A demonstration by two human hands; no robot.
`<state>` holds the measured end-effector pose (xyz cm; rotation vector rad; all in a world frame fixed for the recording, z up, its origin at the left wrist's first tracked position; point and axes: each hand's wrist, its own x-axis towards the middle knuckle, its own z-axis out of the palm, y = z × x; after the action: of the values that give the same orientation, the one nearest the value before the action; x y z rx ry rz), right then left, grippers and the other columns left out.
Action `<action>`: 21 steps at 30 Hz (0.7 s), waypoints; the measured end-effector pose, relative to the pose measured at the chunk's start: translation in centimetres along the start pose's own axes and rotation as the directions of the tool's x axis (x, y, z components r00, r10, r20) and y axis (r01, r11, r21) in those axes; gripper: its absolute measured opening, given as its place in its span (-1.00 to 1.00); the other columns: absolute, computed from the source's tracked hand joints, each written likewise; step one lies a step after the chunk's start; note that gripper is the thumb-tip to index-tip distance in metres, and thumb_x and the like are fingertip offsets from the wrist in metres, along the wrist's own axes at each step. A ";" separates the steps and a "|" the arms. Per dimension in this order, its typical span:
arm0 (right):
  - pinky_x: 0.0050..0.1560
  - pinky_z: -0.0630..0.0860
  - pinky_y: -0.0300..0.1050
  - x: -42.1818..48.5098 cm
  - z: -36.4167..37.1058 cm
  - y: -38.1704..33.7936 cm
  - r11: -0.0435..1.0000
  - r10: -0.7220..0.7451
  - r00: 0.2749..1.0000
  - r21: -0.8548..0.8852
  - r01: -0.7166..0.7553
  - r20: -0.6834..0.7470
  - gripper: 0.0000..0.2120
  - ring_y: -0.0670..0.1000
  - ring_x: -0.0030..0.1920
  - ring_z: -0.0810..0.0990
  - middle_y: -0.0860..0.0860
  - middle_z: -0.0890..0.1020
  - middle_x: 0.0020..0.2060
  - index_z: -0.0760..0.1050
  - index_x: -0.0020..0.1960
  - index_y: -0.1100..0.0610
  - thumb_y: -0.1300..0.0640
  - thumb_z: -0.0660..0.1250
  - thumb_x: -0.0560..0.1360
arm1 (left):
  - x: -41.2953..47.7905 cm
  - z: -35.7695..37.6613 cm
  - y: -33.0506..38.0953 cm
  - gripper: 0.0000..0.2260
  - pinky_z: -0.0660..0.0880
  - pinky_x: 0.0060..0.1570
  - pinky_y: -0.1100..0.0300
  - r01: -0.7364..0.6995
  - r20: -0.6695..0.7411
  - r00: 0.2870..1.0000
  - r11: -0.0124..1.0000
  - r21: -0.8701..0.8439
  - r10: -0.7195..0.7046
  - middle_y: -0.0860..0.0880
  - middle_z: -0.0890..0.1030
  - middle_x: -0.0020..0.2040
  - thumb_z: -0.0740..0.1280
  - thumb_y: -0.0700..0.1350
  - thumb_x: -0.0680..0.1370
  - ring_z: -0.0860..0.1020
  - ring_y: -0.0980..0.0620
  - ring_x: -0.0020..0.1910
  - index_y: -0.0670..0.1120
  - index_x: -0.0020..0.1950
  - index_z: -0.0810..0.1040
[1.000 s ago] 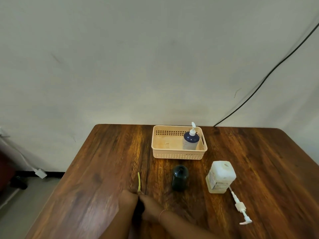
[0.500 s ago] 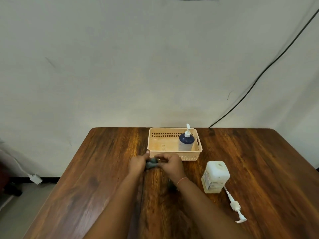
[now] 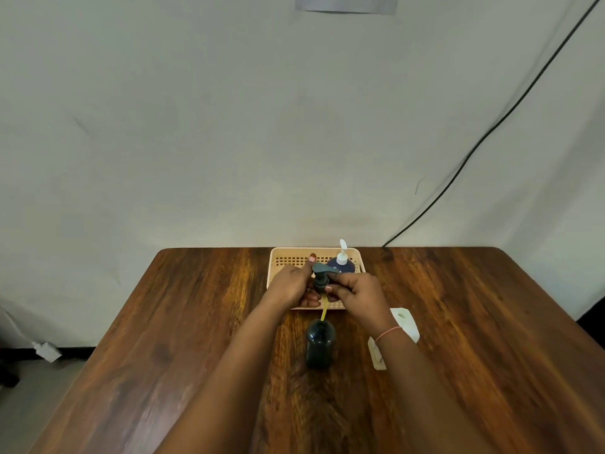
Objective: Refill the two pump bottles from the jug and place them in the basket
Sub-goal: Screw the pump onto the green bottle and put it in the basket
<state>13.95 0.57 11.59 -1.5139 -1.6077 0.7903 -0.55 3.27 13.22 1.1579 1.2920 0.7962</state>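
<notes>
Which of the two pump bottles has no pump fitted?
The dark bottle on the table; the blue bottle in the basket wears its white pump.

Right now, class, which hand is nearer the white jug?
Right. The right hand sits just up and left of the white jug, its wrist crossing in front of it; the left hand is farther left.

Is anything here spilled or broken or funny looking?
Nothing looks spilled or broken. The only odd thing is that the dark bottle stands on the table with no top. Both hands, left hand and right hand, hold its dark pump above it, yellow tube pointing down at the opening.
</notes>
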 end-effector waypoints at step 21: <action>0.24 0.43 -0.03 -1.1 5.1 7.5 0.927 0.374 0.924 -0.063 -0.370 0.076 -0.68 0.10 0.19 0.54 0.08 0.61 0.16 0.52 0.17 0.15 0.18 0.40 0.43 | 2.3 2.2 -9.1 -0.67 0.49 0.07 0.08 0.184 -0.053 0.983 0.906 0.382 -0.177 -0.20 0.60 0.13 0.15 -0.03 0.61 0.57 -0.13 0.11 -0.21 0.16 0.56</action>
<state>13.39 0.55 2.42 -1.8749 -1.4237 1.0434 0.56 2.47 3.69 1.3166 1.5924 0.4231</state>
